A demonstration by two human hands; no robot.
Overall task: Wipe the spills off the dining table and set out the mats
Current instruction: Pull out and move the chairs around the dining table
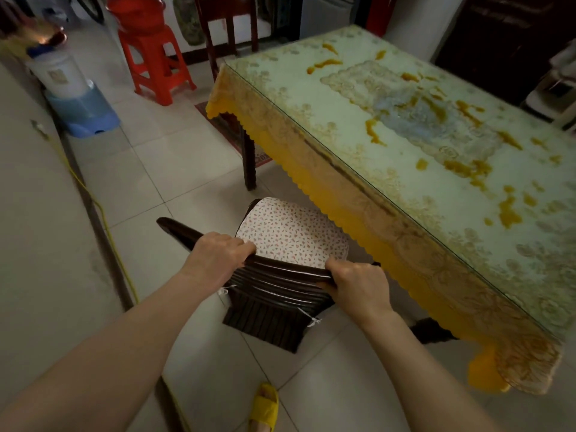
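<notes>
Gripping chair back [290,275] with left hand [218,254] and right hand [355,285], fingers curled over its rail. Beyond fingertips, ahead-right: dining table [327,126], long axis running away; unwiped spills [464,169] nearer right hand.
</notes>
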